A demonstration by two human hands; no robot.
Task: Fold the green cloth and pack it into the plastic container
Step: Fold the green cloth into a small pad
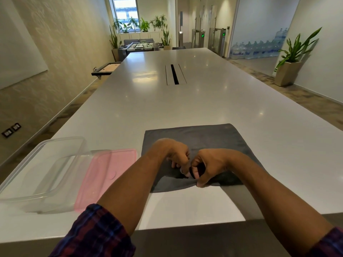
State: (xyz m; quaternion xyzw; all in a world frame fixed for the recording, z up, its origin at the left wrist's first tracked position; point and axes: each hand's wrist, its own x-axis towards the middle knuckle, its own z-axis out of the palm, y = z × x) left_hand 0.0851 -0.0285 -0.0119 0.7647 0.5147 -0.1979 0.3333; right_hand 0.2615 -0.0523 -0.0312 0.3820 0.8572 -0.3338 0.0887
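Counter (167, 108): smooth, hard, pale, semi-glossy; ceiling lights mirror in it as soft spots. Cloth (204, 138): matt, soft, short-napped like microfibre, reads dark grey-green, no sheen. Plastic container (46, 164): clear, smooth, glossy plastic, slightly cloudy at the rim. Lid (111, 164): translucent pink plastic, smooth, duller than the container. Sleeve (96, 232): woven plaid fabric, matt. Slot insert (175, 75) set in the counter: brushed-metal look, dull shine. Left-hand wall (65, 43): textured, matt.

Long white table (185, 108) with a cable slot (174, 74); potted plant (295, 58), water bottles (259, 50) beyond.
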